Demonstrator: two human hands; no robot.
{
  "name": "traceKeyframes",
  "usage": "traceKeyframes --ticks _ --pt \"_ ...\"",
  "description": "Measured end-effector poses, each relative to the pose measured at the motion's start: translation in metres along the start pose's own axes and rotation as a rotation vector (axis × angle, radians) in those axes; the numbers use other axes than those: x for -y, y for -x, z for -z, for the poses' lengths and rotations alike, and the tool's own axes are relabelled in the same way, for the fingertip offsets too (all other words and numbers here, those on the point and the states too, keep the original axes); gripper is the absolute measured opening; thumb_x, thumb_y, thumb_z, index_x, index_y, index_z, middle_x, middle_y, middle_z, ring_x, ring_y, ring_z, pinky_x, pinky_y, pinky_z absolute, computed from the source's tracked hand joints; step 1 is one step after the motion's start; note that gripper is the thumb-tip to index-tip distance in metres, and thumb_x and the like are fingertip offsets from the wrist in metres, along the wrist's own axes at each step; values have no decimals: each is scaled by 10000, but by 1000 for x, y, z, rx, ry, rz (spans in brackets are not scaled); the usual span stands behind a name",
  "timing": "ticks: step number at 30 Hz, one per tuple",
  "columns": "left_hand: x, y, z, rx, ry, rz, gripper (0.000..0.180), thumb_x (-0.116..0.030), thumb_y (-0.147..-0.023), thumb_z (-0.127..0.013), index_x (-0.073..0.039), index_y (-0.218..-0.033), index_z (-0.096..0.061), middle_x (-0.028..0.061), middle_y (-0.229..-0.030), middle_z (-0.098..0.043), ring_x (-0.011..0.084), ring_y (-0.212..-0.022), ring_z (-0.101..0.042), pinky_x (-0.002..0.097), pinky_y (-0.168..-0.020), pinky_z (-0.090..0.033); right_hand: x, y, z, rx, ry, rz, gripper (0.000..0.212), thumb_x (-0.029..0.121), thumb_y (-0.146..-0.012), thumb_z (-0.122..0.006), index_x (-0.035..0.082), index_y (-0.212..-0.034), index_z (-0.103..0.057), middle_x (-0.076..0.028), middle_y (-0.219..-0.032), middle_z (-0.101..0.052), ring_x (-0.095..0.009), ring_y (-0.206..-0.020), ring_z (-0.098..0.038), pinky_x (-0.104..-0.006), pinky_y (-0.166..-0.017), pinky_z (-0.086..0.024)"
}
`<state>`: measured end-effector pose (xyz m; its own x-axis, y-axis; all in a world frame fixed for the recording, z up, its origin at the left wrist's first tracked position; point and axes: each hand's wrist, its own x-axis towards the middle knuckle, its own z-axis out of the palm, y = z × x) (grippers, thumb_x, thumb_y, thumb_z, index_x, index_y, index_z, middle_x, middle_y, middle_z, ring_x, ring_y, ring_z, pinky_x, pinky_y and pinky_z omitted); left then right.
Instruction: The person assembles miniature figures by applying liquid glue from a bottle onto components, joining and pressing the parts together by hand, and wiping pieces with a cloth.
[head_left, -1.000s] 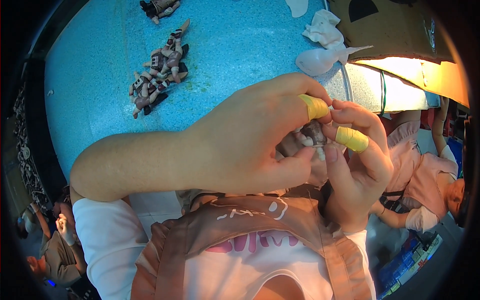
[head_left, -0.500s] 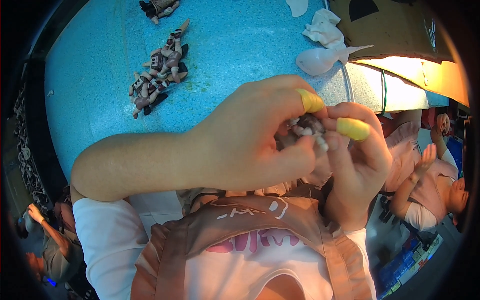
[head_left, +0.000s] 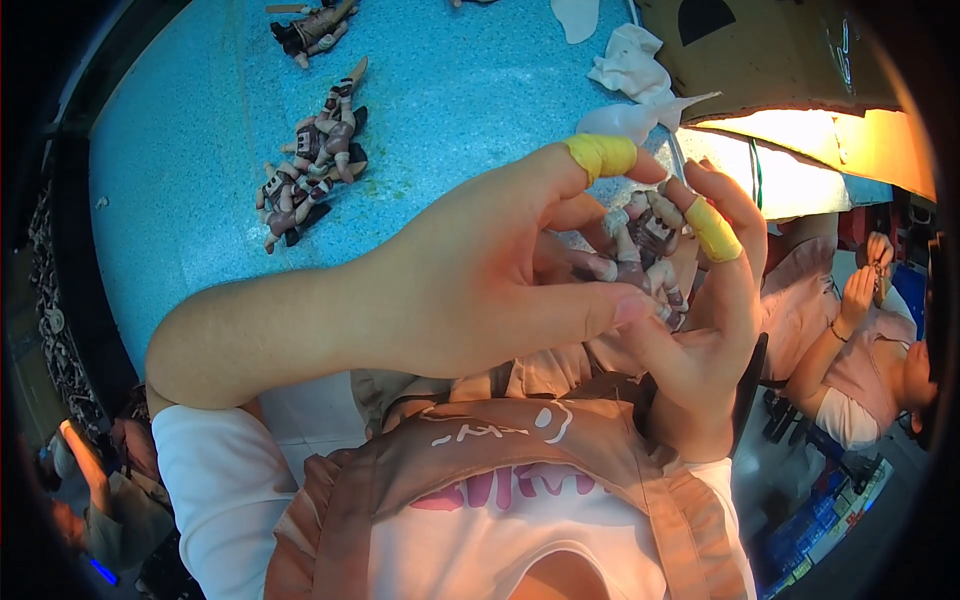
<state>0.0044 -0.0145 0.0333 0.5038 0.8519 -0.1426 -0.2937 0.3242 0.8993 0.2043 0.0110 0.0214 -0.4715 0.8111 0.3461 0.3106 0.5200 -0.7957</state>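
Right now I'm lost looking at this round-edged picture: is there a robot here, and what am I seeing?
No robot: these are a person's own left hand and right hand, each with yellow wrap on a finger. The picture comes from a wide camera worn on the person's head, looking down, so straight edges bend. On the blue tabletop lie several small figures, a crumpled white cloth or tissue and a whitish bottle with a pointed tip. Cardboard shows at upper right. Both hands share a grip on one brown-and-pale figurine.
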Motion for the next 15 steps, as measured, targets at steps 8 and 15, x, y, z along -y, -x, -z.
traceKeyframes --ticks 8,15 --pt "-3 -3 -1 -10 1 21 605 20 -817 -613 -14 -1320 -278 148 -1166 -529 156 -1030 -559 267 -874 -467 1 -1 -4 -17 -204 -84 664 252 -653 -763 -58 -1179 -501 -157 -1259 -398 -270 -1203 -405 -380 -990 -352" --pt "-6 -3 0 -19 15 57 623 16 -799 -637 -20 -1313 -286 151 -1195 -519 169 -1053 -556 273 -892 -463 -3 1 -9 -47 -395 -108 705 205 -608 -796 -54 -1187 -488 -143 -1264 -404 -253 -1152 -454 -374 -981 -360"
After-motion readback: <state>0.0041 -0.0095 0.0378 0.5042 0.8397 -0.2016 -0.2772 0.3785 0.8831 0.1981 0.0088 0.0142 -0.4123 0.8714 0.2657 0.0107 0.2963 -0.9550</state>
